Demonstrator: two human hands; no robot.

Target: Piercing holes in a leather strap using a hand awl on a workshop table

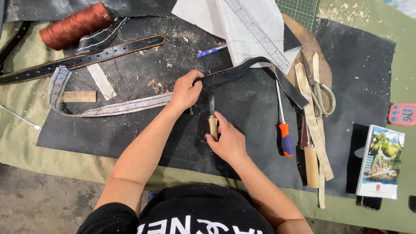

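I see my left hand (186, 89) clamped on the dark leather strap (242, 69) over the black mat (130, 130), my right hand (227, 141) gripping the wooden-handled knife (212, 121) at its edge, trimming apparently barely begun.

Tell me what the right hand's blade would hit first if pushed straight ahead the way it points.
The right hand holds a wooden-handled knife pointing away from the person. Straight ahead, the blade would likely first meet the dark leather strap pinned by the left hand, though height is unclear.
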